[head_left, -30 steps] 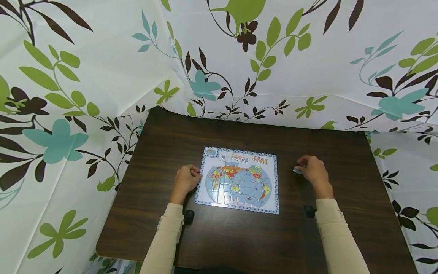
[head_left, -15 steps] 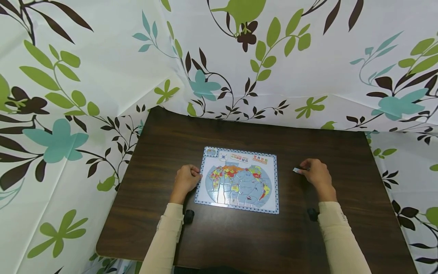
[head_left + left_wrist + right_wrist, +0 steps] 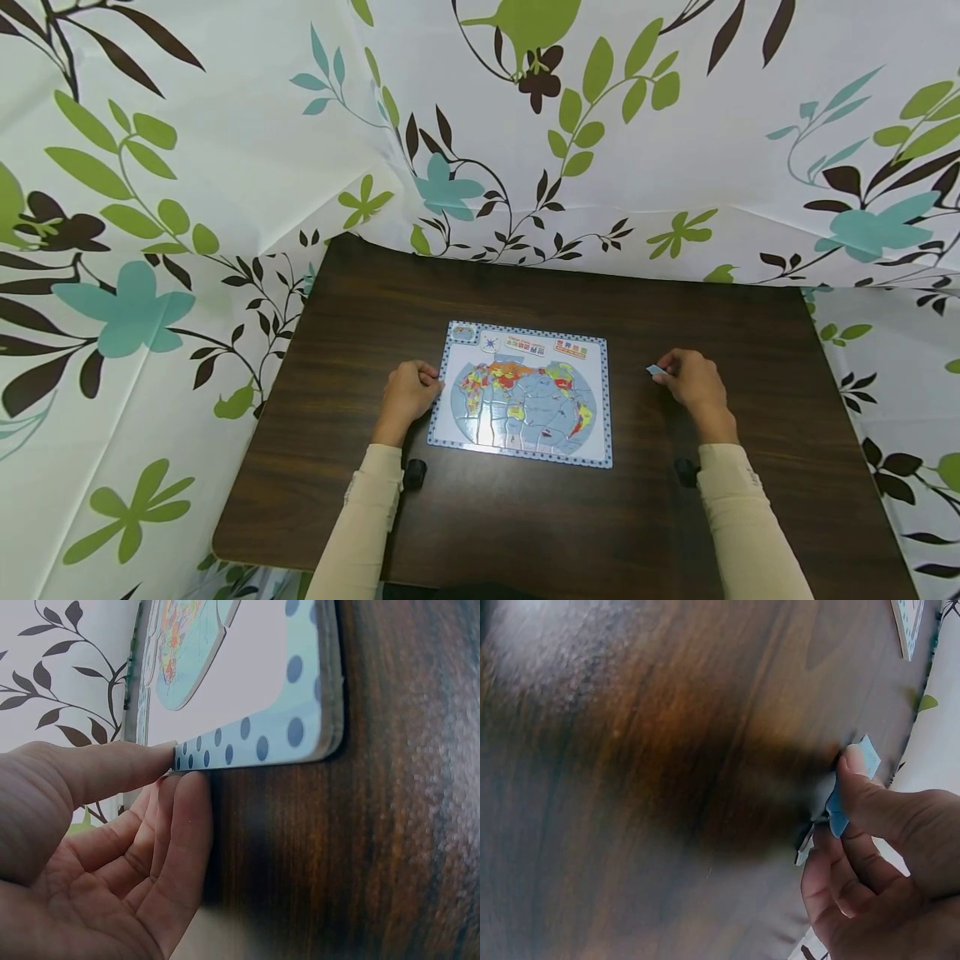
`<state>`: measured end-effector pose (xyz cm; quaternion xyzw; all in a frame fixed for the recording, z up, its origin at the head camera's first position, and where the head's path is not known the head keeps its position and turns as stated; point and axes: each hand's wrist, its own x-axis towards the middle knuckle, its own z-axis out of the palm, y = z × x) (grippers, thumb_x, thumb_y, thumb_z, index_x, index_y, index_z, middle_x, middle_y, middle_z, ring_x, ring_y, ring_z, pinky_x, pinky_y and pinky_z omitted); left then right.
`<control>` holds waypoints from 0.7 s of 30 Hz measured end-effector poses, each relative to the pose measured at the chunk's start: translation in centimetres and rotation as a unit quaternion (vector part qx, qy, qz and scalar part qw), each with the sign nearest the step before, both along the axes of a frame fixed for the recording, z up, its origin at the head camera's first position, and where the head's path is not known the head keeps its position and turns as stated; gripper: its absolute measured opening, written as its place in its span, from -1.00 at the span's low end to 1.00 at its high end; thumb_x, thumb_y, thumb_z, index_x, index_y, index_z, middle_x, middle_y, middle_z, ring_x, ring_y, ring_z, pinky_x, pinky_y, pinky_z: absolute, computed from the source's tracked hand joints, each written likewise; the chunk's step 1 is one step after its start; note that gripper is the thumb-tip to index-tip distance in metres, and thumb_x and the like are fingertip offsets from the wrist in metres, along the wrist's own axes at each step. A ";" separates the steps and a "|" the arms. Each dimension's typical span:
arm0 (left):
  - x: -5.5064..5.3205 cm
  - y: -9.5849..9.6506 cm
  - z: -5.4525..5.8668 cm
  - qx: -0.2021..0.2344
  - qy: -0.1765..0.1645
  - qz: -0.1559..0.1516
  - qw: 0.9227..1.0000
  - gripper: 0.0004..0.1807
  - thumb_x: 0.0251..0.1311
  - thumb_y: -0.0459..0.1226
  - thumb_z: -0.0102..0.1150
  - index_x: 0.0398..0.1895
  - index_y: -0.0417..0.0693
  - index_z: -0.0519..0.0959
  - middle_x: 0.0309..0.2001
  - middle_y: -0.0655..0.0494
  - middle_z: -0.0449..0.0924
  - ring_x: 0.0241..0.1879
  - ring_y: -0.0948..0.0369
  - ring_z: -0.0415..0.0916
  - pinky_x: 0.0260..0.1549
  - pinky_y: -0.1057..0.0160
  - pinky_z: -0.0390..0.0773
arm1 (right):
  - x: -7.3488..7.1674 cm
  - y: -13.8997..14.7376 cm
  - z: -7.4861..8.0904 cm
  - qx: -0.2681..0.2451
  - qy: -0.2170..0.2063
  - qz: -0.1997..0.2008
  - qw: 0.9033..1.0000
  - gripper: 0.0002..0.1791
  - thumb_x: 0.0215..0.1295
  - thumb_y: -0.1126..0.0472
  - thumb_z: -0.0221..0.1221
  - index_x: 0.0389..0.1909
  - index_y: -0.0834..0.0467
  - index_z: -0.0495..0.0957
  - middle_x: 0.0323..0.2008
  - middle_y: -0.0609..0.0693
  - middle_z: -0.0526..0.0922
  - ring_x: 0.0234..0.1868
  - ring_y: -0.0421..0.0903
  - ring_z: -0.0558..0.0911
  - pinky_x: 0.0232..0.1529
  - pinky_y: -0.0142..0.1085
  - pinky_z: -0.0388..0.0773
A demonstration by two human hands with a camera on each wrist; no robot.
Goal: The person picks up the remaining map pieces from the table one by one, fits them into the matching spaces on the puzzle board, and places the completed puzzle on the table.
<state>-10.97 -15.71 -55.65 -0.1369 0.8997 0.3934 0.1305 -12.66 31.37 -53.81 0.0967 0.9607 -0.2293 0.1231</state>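
A world map jigsaw puzzle point(image 3: 517, 455) lies on the table, its pale border dotted with dark blue. My left hand point(image 3: 408, 396) is at its left side. In the left wrist view the thumb rests on the dotted border point(image 3: 262, 742) and the fingers curl against the underside of the edge, pinching it. To the right of the board, my right hand point(image 3: 692, 382) pinches a small light-blue puzzle piece point(image 3: 838, 817) between thumb and fingers. Beneath those fingers another thin, pale-edged piece point(image 3: 804, 849) shows in the right wrist view, partly hidden by the fingertips.
The dark wood-grain table point(image 3: 562, 525) carries the board near its middle. A white curtain point(image 3: 247, 167) with leaf and flower prints hangs along the table's back and left sides. A dark band device point(image 3: 414, 475) sits at the left wrist.
My right hand has shifted slightly right and toward me, and the blue piece has turned in its fingers. The left hand and the board have stayed in place.
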 end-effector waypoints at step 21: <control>0.1 -0.2 0.2 0.000 0.006 -0.003 1.000 -0.81 0.33 -0.25 0.45 -0.12 -0.16 0.72 -0.25 -0.03 0.72 -0.28 0.05 0.61 -0.15 -0.03 0.58 | -0.1 -0.9 0.4 -0.029 0.047 0.010 0.998 -0.78 0.53 0.20 0.29 -0.04 0.29 0.76 -0.02 0.39 0.75 -0.08 0.29 0.71 -0.12 0.14 0.64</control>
